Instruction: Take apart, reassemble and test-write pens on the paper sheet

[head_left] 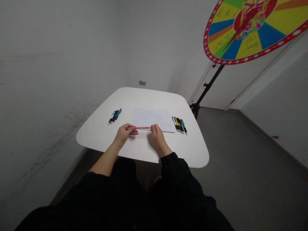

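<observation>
Black sleeves (185, 179) fill the bottom of the view, the right one reaching the wrist, the left one ending farther up with a bare forearm (108, 158) beyond it. Past them is a white bench (194, 152) with rounded corners, and behind it a pale wall (149, 48), scuffed well to the left of the fingers. Grey floor (240, 166) spreads to their right, and on that side a colourful wheel (255, 29) tops a black stand (211, 80).

Both the left fingers (130, 129) and the right fingers (154, 128) are pinched on a thin pink stick (143, 127), one set toward either end, so that it spans the gap between them. Just beyond the stick, printed paper (154, 117) lies flat; whether the two touch cannot be told.

Left of the left fingers and a little farther off, the left pens (115, 116) lie slanted in a bunch. Right of the right fingers, the right pens (179, 125) lie side by side near the paper's corner.

White surface separates the fingers from both pen groups. More of it runs from the fingers to the front edge, which both arms cross, and beyond the paper to the far edge.
</observation>
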Demonstrator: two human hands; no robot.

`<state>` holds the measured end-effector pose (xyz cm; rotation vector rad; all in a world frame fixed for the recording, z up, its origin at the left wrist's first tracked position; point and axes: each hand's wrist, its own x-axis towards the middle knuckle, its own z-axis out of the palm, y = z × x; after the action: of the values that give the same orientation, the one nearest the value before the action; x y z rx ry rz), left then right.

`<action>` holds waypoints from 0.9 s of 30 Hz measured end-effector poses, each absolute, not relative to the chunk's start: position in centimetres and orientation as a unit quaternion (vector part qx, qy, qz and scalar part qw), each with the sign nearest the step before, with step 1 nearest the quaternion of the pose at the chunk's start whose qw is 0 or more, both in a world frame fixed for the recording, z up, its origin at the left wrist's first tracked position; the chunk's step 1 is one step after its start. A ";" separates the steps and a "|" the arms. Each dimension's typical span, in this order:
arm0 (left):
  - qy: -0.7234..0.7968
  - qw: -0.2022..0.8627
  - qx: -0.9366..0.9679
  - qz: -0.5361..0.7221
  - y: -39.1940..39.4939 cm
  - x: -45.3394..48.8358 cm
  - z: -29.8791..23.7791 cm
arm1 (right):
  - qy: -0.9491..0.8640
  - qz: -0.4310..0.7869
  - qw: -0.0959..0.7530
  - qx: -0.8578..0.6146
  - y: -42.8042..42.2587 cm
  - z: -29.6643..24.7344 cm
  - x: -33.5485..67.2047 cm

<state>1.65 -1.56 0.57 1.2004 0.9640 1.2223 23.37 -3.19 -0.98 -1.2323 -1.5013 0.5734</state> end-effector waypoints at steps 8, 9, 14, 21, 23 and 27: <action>0.414 0.560 0.495 0.519 -1.4 1.5 0.6 | -0.635 0.239 0.544 -0.494 -3.4 -1.0 23.1; 0.413 0.562 0.490 0.523 -1.4 1.5 0.7 | -0.638 0.236 0.547 -0.488 -3.4 -0.9 23.1; 0.409 0.568 0.476 0.533 -1.3 1.5 0.9 | -0.635 0.242 0.565 -0.468 -3.4 -1.0 23.3; 0.408 0.567 0.470 0.539 -1.2 1.5 0.7 | -0.606 0.287 0.552 -0.496 -3.7 -0.7 23.5; 0.407 0.568 0.475 0.536 -1.2 1.5 0.6 | -0.615 0.285 0.530 -0.509 -3.9 -0.5 23.4; 0.407 0.566 0.480 0.532 -1.1 1.5 0.5 | -0.636 0.265 0.509 -0.515 -3.9 -0.4 23.4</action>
<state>1.46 -1.15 0.49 1.1274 0.9568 1.2517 23.40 -3.89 -0.37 -1.2411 -1.5326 0.6388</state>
